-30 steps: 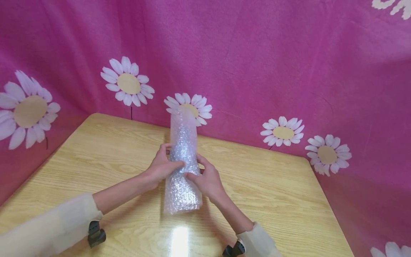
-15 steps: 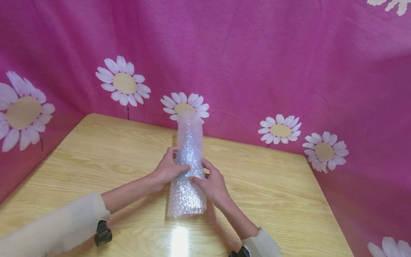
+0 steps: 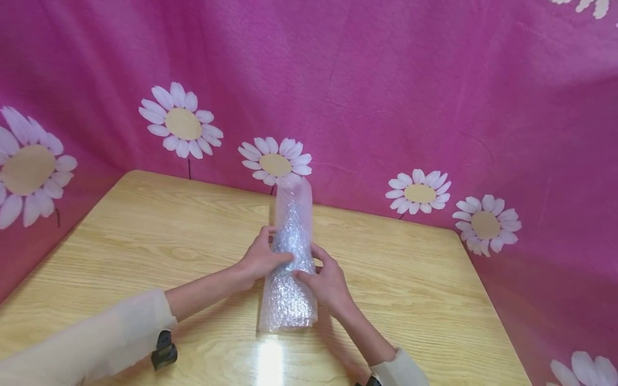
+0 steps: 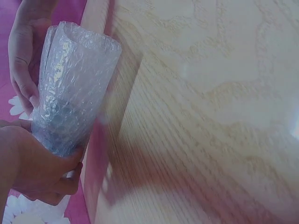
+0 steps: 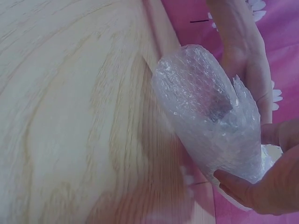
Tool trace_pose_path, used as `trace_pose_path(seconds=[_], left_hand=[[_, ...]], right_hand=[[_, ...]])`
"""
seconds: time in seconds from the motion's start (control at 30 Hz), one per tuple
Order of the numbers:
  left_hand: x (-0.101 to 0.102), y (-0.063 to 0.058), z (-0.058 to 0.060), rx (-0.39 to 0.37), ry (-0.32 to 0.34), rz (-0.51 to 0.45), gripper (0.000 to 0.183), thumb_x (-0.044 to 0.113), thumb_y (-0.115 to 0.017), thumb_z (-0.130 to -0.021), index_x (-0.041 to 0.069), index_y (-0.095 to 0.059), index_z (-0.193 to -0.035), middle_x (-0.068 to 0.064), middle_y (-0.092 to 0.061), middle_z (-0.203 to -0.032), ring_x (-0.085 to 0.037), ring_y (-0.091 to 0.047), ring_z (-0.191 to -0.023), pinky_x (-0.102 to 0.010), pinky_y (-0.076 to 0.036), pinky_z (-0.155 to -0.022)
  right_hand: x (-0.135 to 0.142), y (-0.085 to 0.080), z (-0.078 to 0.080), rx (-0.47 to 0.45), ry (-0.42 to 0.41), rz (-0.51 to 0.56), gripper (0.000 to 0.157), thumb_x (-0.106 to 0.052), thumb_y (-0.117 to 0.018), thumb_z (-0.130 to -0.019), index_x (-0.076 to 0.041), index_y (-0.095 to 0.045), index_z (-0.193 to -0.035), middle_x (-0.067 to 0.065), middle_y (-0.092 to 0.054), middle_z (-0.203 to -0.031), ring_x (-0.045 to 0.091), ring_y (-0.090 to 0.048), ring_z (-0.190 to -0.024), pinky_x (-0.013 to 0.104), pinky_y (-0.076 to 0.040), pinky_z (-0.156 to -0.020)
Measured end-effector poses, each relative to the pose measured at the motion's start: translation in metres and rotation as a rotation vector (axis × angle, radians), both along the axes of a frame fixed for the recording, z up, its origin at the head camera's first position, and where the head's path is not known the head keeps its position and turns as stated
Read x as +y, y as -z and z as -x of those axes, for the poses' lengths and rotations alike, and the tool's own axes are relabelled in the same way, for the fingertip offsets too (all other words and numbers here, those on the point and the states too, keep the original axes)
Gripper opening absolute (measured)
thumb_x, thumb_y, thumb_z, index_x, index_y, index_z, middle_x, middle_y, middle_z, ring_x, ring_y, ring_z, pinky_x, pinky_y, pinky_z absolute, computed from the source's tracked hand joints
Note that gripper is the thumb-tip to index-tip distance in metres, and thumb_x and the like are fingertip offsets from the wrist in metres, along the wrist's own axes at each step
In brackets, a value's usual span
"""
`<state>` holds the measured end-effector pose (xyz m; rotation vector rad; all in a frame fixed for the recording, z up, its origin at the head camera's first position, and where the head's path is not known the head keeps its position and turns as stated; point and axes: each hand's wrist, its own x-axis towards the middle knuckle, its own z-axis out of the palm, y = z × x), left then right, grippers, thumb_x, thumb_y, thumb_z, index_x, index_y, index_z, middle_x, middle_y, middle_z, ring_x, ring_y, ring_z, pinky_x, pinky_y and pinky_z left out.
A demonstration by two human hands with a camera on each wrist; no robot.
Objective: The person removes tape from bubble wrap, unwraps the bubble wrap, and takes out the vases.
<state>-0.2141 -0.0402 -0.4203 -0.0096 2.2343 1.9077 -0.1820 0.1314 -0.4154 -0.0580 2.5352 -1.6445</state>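
Note:
Both hands hold a long roll of bubble wrap [image 3: 289, 300] above the wooden table, wrapped round a bluish-grey thing whose kind the layers hide. My left hand [image 3: 260, 260] grips its left side at mid-length, thumb across the front and fingers behind. Slightly lower, my right hand [image 3: 328, 281] grips the right side, its thumb also on the front. In the left wrist view the bubble wrap [image 4: 77, 74] shows its loose, layered end. The right wrist view looks into the hollow end of the bubble wrap [image 5: 205, 112], with a darker patch inside.
The wooden table [image 3: 410, 300] has a bright light reflection near its front. A magenta cloth [image 3: 362, 80] printed with white daisies hangs behind and along both sides. Black straps with small devices [image 3: 164, 351] sit at the sleeve cuffs.
The bubble-wrapped roll and both hands have shifted a little to the right and down in the head view. The grip looks the same, and the view itself has turned slightly.

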Motion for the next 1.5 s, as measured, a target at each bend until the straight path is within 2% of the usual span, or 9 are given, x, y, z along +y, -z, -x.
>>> trace_pose_path(seconds=[0.4,0.7,0.93,1.07,1.2,1.3,1.5], left_hand=[[0.009,0.009,0.001,-0.013,0.024,-0.032,0.075,0.006,-0.075,-0.080,0.000,-0.035,-0.144,-0.023,-0.050,-0.127,-0.036,-0.058,-0.108,-0.043,-0.057,-0.085],[0.014,0.013,0.000,-0.011,0.037,0.005,0.072,0.007,-0.075,-0.082,0.001,-0.037,-0.142,-0.021,-0.050,-0.126,-0.035,-0.058,-0.108,-0.044,-0.056,-0.086],[0.014,0.016,0.000,0.000,0.045,0.032,0.073,0.009,-0.075,-0.082,0.000,-0.036,-0.143,-0.022,-0.051,-0.128,-0.036,-0.058,-0.110,-0.044,-0.056,-0.087],[0.013,0.016,0.001,0.013,0.072,0.073,0.075,0.012,-0.074,-0.085,0.000,-0.034,-0.148,-0.024,-0.049,-0.137,-0.039,-0.056,-0.117,-0.047,-0.054,-0.091],[0.010,0.016,0.003,0.008,0.100,0.118,0.080,0.017,-0.074,-0.087,0.004,-0.031,-0.154,-0.025,-0.044,-0.146,-0.041,-0.048,-0.128,-0.052,-0.046,-0.101],[0.007,0.016,0.006,0.007,0.124,0.145,0.083,0.021,-0.075,-0.088,0.003,-0.030,-0.155,-0.026,-0.042,-0.148,-0.042,-0.044,-0.132,-0.052,-0.042,-0.105],[-0.001,0.014,0.011,0.028,0.182,0.176,0.083,0.024,-0.076,-0.089,0.001,-0.031,-0.155,-0.027,-0.043,-0.148,-0.042,-0.045,-0.133,-0.051,-0.042,-0.106]], right_hand=[[0.010,0.006,-0.003,-0.001,0.009,-0.022,0.070,-0.006,-0.077,-0.084,-0.003,-0.046,-0.147,0.021,-0.052,-0.140,0.038,-0.064,-0.111,0.039,-0.059,-0.080],[0.015,0.013,-0.003,0.000,0.004,-0.028,0.069,-0.006,-0.077,-0.084,-0.001,-0.046,-0.146,0.022,-0.053,-0.138,0.038,-0.064,-0.111,0.038,-0.059,-0.078],[0.016,0.015,-0.003,0.016,-0.010,-0.072,0.069,-0.008,-0.077,-0.085,-0.003,-0.046,-0.147,0.021,-0.053,-0.138,0.036,-0.066,-0.108,0.037,-0.060,-0.076],[0.017,0.016,-0.003,0.038,-0.025,-0.103,0.070,-0.009,-0.077,-0.086,-0.002,-0.044,-0.148,0.022,-0.054,-0.138,0.034,-0.067,-0.104,0.035,-0.060,-0.073],[0.016,0.018,-0.002,0.048,-0.049,-0.131,0.071,-0.011,-0.075,-0.088,-0.001,-0.041,-0.149,0.022,-0.054,-0.137,0.030,-0.069,-0.097,0.031,-0.060,-0.069],[0.016,0.017,-0.001,0.050,-0.062,-0.135,0.071,-0.012,-0.074,-0.089,0.000,-0.040,-0.150,0.023,-0.055,-0.136,0.028,-0.070,-0.094,0.031,-0.060,-0.068],[0.017,0.015,0.000,0.054,-0.078,-0.124,0.068,-0.012,-0.073,-0.090,0.000,-0.041,-0.149,0.022,-0.057,-0.135,0.028,-0.070,-0.093,0.032,-0.060,-0.069]])
